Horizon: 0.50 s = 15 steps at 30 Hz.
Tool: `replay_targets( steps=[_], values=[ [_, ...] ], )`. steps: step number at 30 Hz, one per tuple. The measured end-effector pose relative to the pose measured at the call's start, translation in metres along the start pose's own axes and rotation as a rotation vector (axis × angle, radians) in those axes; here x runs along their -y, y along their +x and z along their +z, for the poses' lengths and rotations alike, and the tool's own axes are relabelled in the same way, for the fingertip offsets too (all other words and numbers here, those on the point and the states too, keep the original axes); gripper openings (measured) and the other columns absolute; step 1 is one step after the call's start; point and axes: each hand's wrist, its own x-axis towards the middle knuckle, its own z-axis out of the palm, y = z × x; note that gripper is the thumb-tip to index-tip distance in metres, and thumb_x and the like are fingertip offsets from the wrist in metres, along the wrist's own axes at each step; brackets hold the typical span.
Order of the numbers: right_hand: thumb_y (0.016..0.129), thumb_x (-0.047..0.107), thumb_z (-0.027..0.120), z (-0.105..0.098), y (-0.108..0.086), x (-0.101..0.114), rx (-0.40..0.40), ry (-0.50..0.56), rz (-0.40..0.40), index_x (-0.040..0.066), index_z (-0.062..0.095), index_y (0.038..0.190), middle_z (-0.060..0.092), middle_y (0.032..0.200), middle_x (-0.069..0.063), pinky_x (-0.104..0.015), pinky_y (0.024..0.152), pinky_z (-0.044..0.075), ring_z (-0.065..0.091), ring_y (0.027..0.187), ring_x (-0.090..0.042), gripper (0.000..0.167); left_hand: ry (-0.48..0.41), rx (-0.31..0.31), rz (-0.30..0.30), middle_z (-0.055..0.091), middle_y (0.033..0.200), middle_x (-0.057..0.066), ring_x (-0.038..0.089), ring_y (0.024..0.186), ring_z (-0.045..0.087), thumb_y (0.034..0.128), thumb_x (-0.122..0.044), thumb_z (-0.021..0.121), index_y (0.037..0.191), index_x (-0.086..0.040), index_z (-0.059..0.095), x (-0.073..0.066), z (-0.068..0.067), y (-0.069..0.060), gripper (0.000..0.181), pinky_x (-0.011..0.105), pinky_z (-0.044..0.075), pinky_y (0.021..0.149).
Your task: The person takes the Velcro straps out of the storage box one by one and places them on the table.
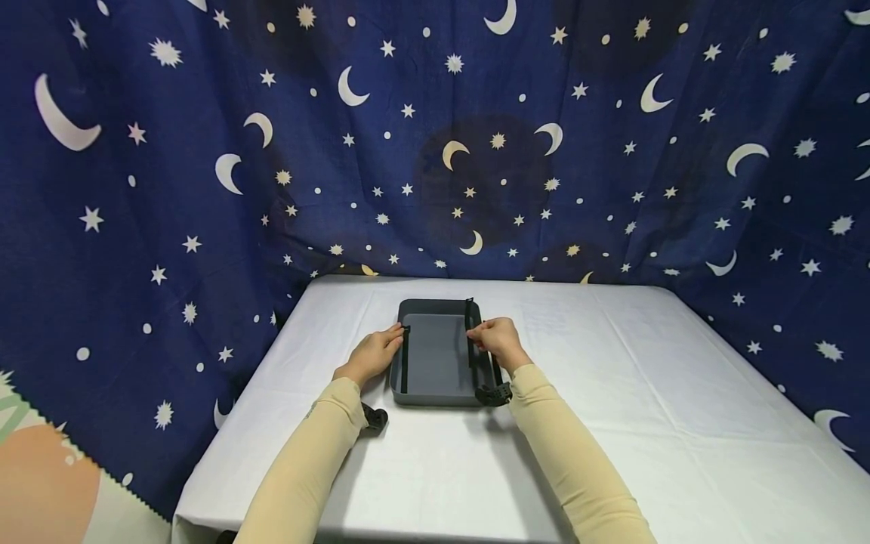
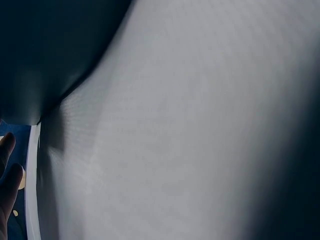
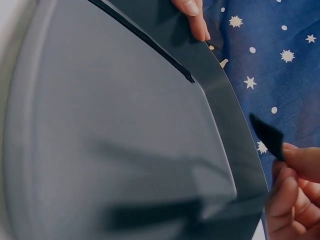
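A grey rectangular tray (image 1: 436,355) with raised walls lies on the white table. My left hand (image 1: 370,353) rests on its left wall with extended fingers, beside a black strip (image 1: 405,361) lying inside along that side. Between thumb and fingers my right hand (image 1: 499,338) pinches a second black strip (image 1: 470,351) near the right wall. In the right wrist view, the strip's pointed end (image 3: 268,136) sticks up from the right hand (image 3: 295,195), while fingertips of the left hand (image 3: 196,17) touch the far rim. The left wrist view shows the tray's outer wall (image 2: 50,55) and fingers (image 2: 10,187).
A white cloth (image 1: 666,423) covers the table. Behind and to the left hangs a dark blue curtain (image 1: 408,166) with moons and stars. A black wrist device (image 1: 375,417) sits at the left wrist and another (image 1: 493,394) at the right, over the tray's near right corner.
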Motion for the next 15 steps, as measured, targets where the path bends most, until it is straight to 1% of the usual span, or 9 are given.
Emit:
replay_targets(
  steps=[5, 10, 15],
  values=[
    [0.091, 0.008, 0.072, -0.0043, 0.0024, -0.0024, 0.010, 0.022, 0.017, -0.006, 0.073, 0.092, 0.067, 0.072, -0.001, -0.030, 0.067, 0.058, 0.059, 0.061, -0.009, 0.013, 0.000, 0.005, -0.012, 0.048, 0.154, 0.006, 0.032, 0.143, 0.044, 0.1061, -0.023, 0.050, 0.144, -0.006, 0.054, 0.0005, 0.0006, 0.0008, 0.042, 0.047, 0.034, 0.121],
    [0.091, 0.005, 0.071, -0.0078, 0.0031, -0.0033, 0.014, 0.054, 0.019, -0.007, 0.071, 0.092, 0.064, 0.068, 0.002, -0.022, 0.059, 0.054, 0.056, 0.056, -0.007, 0.012, -0.001, 0.007, -0.017, 0.048, 0.154, 0.006, 0.032, 0.144, 0.044, 0.1062, -0.024, 0.049, 0.144, -0.006, 0.054, -0.0002, 0.0004, 0.0008, 0.042, 0.047, 0.034, 0.121],
    [0.092, 0.003, 0.070, -0.0092, 0.0035, -0.0030, 0.021, 0.081, 0.026, -0.008, 0.070, 0.093, 0.063, 0.069, 0.002, -0.017, 0.056, 0.052, 0.056, 0.057, -0.005, 0.012, -0.002, 0.006, -0.018, 0.047, 0.154, 0.007, 0.032, 0.144, 0.044, 0.1062, -0.022, 0.050, 0.144, -0.005, 0.054, -0.0025, -0.0007, -0.0009, 0.042, 0.047, 0.034, 0.121]
  ],
)
